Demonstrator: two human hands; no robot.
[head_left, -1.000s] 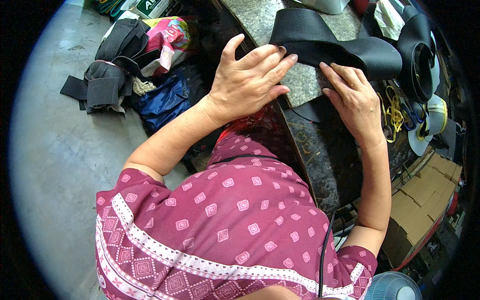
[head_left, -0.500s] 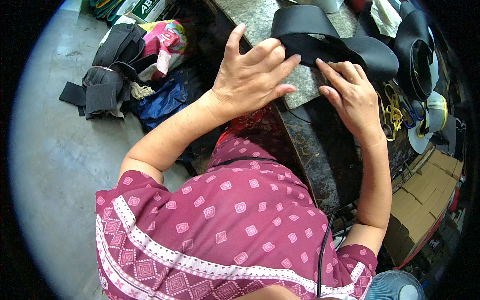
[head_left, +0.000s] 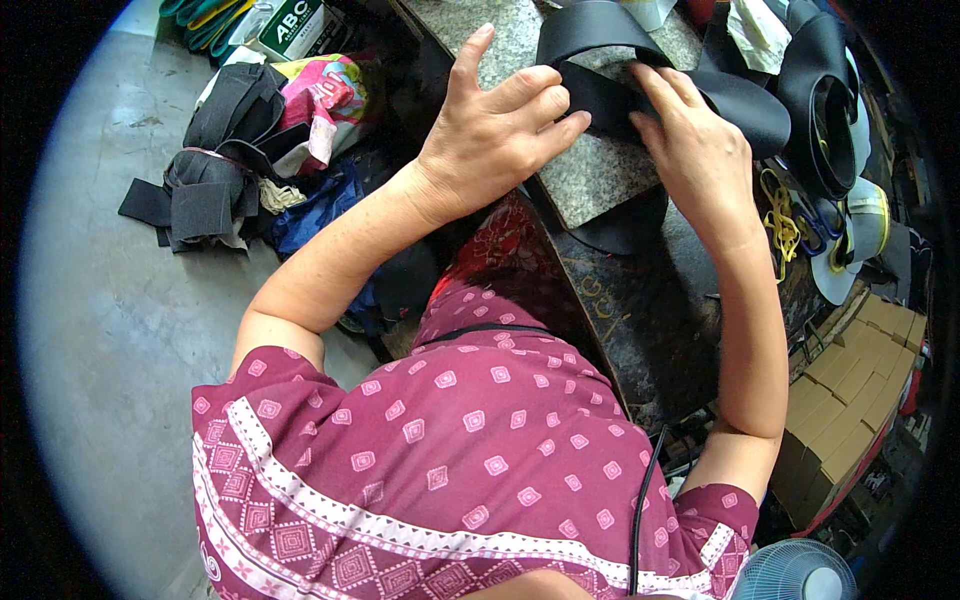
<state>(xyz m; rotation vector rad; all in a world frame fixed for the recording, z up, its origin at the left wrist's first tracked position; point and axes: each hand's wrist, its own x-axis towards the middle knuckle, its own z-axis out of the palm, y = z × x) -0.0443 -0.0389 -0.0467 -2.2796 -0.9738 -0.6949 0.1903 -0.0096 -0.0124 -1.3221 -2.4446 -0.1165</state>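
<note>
On a speckled stone slab (head_left: 600,185) lies a smooth black piece (head_left: 740,108), with a wide band arched into a loop and a rounded end at the right. It resembles a slipper strap, but its kind is unclear. My left hand (head_left: 500,135) is at its left side, the little finger raised and the index fingertip against the black edge; its thumb is hidden. My right hand (head_left: 695,150) reaches into the loop, fingers on the far edge of the lower strip and thumb on the near edge. A round black edge (head_left: 640,225) shows under the slab.
Coiled black strips (head_left: 825,130), yellow-handled scissors (head_left: 782,220) and a tape roll (head_left: 868,220) sit at the right of the dark worktable (head_left: 640,330). Cardboard (head_left: 850,380) and a fan (head_left: 800,575) stand lower right. Bundled dark strips (head_left: 205,190) lie at left.
My right hand has moved up and left, its fingers now inside the loop. My left thumb has gone out of sight. The rounded black edge under the slab shows more.
</note>
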